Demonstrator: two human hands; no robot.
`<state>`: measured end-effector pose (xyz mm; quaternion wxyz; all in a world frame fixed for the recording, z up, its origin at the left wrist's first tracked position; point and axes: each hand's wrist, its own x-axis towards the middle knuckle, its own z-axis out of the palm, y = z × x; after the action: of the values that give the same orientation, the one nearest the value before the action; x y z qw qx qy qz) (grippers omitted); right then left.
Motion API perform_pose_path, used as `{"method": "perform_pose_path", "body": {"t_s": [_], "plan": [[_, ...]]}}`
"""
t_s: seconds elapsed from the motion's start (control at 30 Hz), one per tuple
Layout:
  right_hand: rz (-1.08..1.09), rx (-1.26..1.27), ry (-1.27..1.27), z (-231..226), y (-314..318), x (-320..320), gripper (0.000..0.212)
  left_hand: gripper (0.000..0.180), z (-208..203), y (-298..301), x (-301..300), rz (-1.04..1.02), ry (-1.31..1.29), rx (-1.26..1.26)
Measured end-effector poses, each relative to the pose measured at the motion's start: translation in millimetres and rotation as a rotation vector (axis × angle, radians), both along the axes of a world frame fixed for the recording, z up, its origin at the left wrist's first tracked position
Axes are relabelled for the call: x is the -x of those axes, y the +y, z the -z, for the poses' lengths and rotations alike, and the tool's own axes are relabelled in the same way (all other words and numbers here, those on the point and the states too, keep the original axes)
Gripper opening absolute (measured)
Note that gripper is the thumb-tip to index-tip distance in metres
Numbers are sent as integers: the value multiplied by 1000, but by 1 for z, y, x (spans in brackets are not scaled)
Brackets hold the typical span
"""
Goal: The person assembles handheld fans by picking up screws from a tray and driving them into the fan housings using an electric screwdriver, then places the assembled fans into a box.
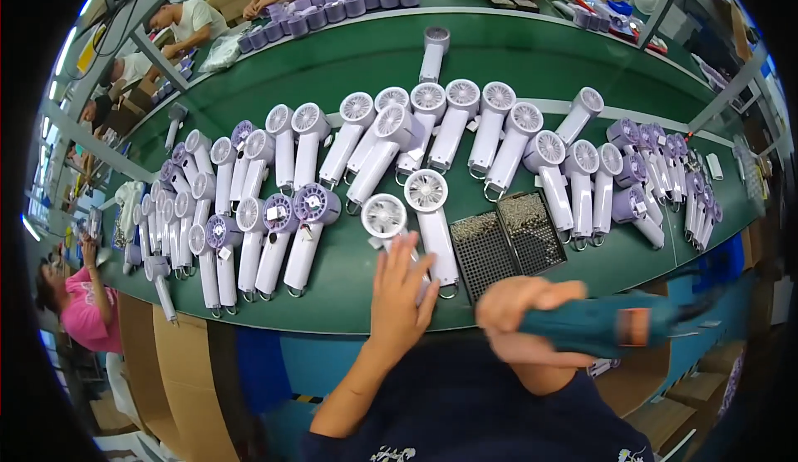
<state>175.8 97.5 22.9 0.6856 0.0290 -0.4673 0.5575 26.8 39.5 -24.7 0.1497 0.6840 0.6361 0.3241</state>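
My left hand (401, 292) lies over the handle of a white handheld fan (385, 215), fingers stretched out and thumb apart; it covers most of that handle. Right beside it, another white handheld fan (435, 238) rests face up, its handle toward me. My right hand (528, 317) is wrapped round a teal electric screwdriver (594, 325) with an orange band. Motion smears this hand and the tool, and its tip cannot be made out. Behind the screwdriver sits a black two-part tray (517, 244) holding many small pieces, perhaps screws.
Many white and purple fans (309, 204) spread across the green bench (349, 317) on both sides. A lone fan (434, 51) lies farther back. Purple fan parts (341, 9) line the far edge, where other people work. Cardboard boxes (187, 371) stand below at left.
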Motion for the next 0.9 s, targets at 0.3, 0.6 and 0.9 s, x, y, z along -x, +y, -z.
{"method": "perform_pose_path", "body": {"t_s": [0.3,0.6,0.9], "plan": [[263,367,43,23,6,-79,75,60,-4,29,-45,-519,180,-31],[333,515,139,32,0,-105,72,60,4,45,-49,-591,322,141],[333,590,57,36,2,-100,73,49,-3,48,-42,-656,236,126]]}}
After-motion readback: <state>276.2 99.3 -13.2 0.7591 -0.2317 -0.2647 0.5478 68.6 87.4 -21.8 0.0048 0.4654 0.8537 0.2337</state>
